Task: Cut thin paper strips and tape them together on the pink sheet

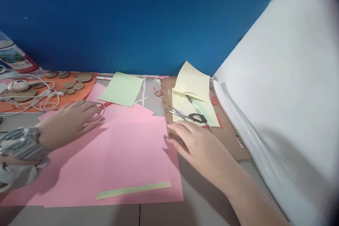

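Note:
My left hand, with a watch on its wrist, is over the left side of a large pink paper sheet. Its fingers close around a thin pale ring, whose kind I cannot make out. My right hand hovers at the sheet's right edge, thumb and fingers apart, holding nothing. Just beyond it, scissors with dark handles and a clear pen lie on pale yellow paper. A narrow green-yellow paper strip rests near the pink sheet's front edge.
A light green paper lies behind the pink sheet. Brown cardboard rounds, a white cable and a bottle are at left. A blue wall rises behind; a white surface slants at right.

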`<state>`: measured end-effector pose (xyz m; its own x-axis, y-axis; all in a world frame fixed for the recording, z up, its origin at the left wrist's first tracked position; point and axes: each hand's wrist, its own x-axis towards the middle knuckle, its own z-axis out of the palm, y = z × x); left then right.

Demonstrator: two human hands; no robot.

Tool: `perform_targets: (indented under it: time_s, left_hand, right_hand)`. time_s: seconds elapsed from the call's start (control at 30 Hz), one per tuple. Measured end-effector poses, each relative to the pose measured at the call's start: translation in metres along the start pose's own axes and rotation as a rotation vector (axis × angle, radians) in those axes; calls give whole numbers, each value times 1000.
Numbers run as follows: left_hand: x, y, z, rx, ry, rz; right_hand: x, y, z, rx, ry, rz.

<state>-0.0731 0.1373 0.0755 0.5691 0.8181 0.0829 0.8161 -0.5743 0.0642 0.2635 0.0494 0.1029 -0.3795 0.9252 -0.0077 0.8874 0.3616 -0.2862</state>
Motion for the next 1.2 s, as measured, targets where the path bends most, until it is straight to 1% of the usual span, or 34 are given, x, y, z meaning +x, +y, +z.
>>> perform_targets:
  time_s: [0.03, 0.07, 0.1, 0.13, 0.2, 0.27, 0.3, 0.33, 0.37, 0.4, 0.43, 0.5, 0.53, 0.6, 0.7, 0.8, 0.87, 0.97, 1.03, 1.1, 1.2]
  left_hand:
    - [-4, -10, 4, -14, 23, -18]
    - [-8, -16, 8, -30, 52, -50]
    - [-11, -19, 10, -40, 54, -80]
    - [-14, -18, 12, -41, 58, -90]
    - [-20, -8, 11, -64, 56, -110]
    - [-24, 14, 6, -188, 66, -164]
    - [-25, 29, 3, -312, 43, -140]
    - [-26, 45, 1, -445, 37, -166]
    - [-24, 63, -1, -593, 6, -162]
    - [-22, 80, -2, -714, 16, -110]
    - [-17, 96, 0, -785, 38, -98]
    - [-5, 122, 7, -885, 89, -109]
    - [1, 131, 12, -922, 101, -90]
    - [11, 142, 26, -983, 139, -37]
    - [15, 146, 44, -1028, 149, 23]
    - [10, 146, 52, -1012, 130, 64]
    - [8, 146, 52, -1014, 139, 85]
    - [9, 146, 49, -999, 138, 74]
    - [10, 146, 49, -976, 119, 71]
    - [10, 146, 49, -963, 105, 75]
    - [9, 146, 50, -998, 102, 55]
  right_hand:
    - [-1, -1, 0, 7, 1, -15]
    - [-2, -2, 0, 11, 5, -29]
    - [-2, -3, 0, 15, 8, -40]
    - [-3, -4, 0, 19, 13, -49]
    - [-3, -4, 2, 27, 25, -66]
    - [-2, -4, 6, 41, 38, -87]
    - [-2, -4, 8, 58, 50, -101]
    - [-2, -4, 11, 88, 70, -119]
    - [-1, -5, 14, 130, 100, -142]
    - [-1, -6, 18, 181, 142, -171]
    - [-1, -8, 22, 237, 189, -203]
    - [0, -11, 32, 329, 272, -261]
    - [0, -12, 37, 363, 285, -278]
    - [1, -14, 46, 433, 281, -295]
    - [4, -14, 55, 509, 281, -265]
    - [4, -14, 59, 602, 302, -248]
    - [3, -15, 61, 711, 332, -227]
    - [2, -16, 64, 838, 372, -156]
    - [1, -17, 65, 867, 388, -138]
    - [1, -17, 65, 882, 385, -149]
    - [1, -18, 65, 889, 368, -146]
